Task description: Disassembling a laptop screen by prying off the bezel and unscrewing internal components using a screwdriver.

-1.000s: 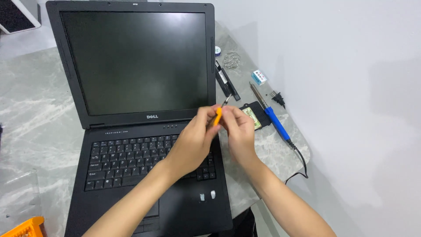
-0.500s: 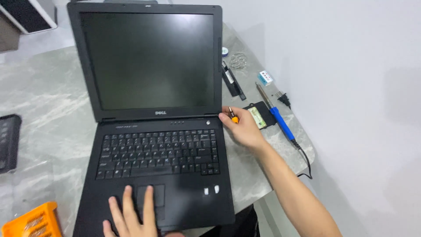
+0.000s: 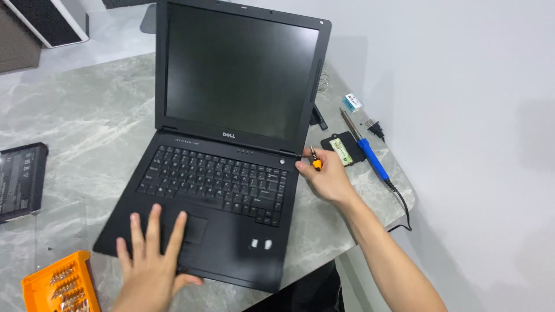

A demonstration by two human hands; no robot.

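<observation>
Pinching a small orange-handled screwdriver (image 3: 315, 161) at the right rear corner of the open black laptop (image 3: 231, 173), the right hand (image 3: 326, 179) held its tip close to the hinge, while the left hand (image 3: 155, 254) lay spread flat on the palm rest beside the touchpad. A slip of the tip could have scratched the casing or the dark screen just above it. A careless elbow might also have caught the cord of the blue soldering iron (image 3: 370, 155) lying near the tabletop (image 3: 87, 127) edge.

Two bare forearms; left grip (image 3: 151, 263), right grip (image 3: 328, 180); no sleeves.
</observation>
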